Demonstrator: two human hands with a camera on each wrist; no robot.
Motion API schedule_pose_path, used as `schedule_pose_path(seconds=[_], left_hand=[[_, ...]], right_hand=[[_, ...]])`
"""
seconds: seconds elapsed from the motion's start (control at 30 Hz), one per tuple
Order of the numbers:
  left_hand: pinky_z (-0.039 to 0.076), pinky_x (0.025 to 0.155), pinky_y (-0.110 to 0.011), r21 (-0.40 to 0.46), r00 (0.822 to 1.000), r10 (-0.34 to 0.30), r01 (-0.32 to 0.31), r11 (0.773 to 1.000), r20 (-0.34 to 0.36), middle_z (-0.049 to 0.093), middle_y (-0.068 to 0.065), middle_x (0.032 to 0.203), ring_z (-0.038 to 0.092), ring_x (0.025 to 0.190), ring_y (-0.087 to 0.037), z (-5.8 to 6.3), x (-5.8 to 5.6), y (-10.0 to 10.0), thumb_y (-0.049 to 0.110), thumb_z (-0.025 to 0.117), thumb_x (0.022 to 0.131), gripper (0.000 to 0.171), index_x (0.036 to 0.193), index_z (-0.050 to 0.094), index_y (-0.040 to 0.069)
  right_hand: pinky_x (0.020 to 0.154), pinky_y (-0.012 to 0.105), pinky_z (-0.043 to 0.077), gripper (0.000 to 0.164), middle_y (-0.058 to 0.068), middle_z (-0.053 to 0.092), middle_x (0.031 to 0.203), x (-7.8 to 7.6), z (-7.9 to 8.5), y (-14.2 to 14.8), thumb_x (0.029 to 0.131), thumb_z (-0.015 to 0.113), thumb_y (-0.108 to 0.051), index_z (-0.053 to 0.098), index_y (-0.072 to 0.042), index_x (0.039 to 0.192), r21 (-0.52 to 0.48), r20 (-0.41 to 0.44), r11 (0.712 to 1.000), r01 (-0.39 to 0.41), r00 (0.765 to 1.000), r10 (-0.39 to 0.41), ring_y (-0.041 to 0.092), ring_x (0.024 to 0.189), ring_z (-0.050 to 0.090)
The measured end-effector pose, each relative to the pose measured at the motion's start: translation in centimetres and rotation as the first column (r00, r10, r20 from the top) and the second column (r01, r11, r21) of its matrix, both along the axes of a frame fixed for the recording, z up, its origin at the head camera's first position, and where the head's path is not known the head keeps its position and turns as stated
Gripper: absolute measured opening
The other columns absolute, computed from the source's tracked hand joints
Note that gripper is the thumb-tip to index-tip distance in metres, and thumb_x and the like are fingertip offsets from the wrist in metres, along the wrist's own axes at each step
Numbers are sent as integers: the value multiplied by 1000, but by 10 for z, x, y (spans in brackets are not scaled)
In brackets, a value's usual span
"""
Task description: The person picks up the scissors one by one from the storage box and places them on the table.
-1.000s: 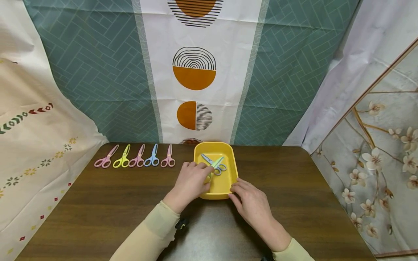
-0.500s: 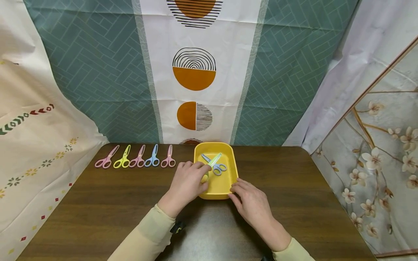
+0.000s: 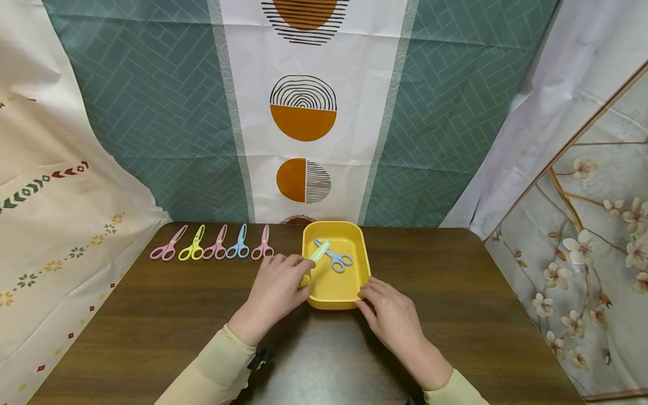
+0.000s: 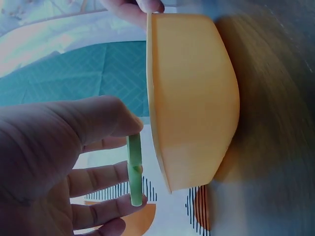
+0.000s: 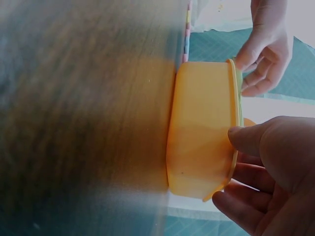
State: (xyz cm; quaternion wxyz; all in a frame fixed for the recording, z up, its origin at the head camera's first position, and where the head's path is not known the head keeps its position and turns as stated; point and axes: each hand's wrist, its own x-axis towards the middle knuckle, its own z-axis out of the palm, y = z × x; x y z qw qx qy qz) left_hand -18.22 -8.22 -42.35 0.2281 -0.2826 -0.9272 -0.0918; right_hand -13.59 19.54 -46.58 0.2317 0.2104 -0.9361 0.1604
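Observation:
My left hand (image 3: pixel 277 286) pinches a pair of green-and-yellow scissors (image 3: pixel 320 251) by the handles, over the left rim of a yellow tray (image 3: pixel 339 289). The blades slant up and right across the tray. In the left wrist view the thumb and fingers close on the green handle (image 4: pixel 134 169), seen edge-on beside the tray wall. Inside the tray lie blue scissors (image 3: pixel 338 262), their blade tip partly overlapped by the green pair. My right hand (image 3: pixel 392 315) holds the tray's front right corner, thumb at the front rim and fingers along the right side.
A row of scissors stands out at the back left of the brown table (image 3: pixel 455 315): pink scissors (image 3: pixel 169 244), yellow scissors (image 3: pixel 192 244), more pink ones and blue scissors (image 3: pixel 238 243). A patterned cloth (image 3: pixel 304 191) hangs behind the table.
My left hand has moved left with the green-and-yellow scissors, from over the tray's inside to its left rim, uncovering more of the blue scissors. The right hand stays at the tray corner.

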Motion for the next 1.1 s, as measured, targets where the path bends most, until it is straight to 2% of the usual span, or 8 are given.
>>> schedule_pose_path(seconds=[0.27,0.53,0.8,1.1], left_hand=[[52,84,-54,38,998,-17,20,999,-65,77,-7,112,68,93,-36,-2,5,-18,19,92,83,38,118,79,18],[51,81,-55,62,994,-6,13,998,-113,76,-6,108,68,93,-37,-7,13,-36,17,92,79,39,116,79,18],[51,82,-55,25,995,29,-27,999,-91,77,-8,110,67,91,-36,-14,22,-51,19,91,80,40,118,80,16],[52,79,-59,37,992,77,-73,997,-104,77,-10,105,67,86,-38,-25,31,-69,18,92,77,39,113,79,15]], right_hand=[[102,49,60,16,0,81,115,0,1,-2,94,91,-26,83,-16,104,9,15,1000,12,1000,-12,25,130,71],[103,49,60,17,0,81,114,0,1,-1,93,92,-25,83,-15,104,15,3,1000,9,1000,-10,25,130,71],[103,50,60,18,1,81,113,1,0,-2,92,93,-24,83,-15,103,4,-6,1000,3,1000,-3,26,129,72],[104,47,59,16,-2,81,113,1,-1,-1,94,92,-25,82,-17,103,13,-5,1000,7,1000,-7,24,130,71]])
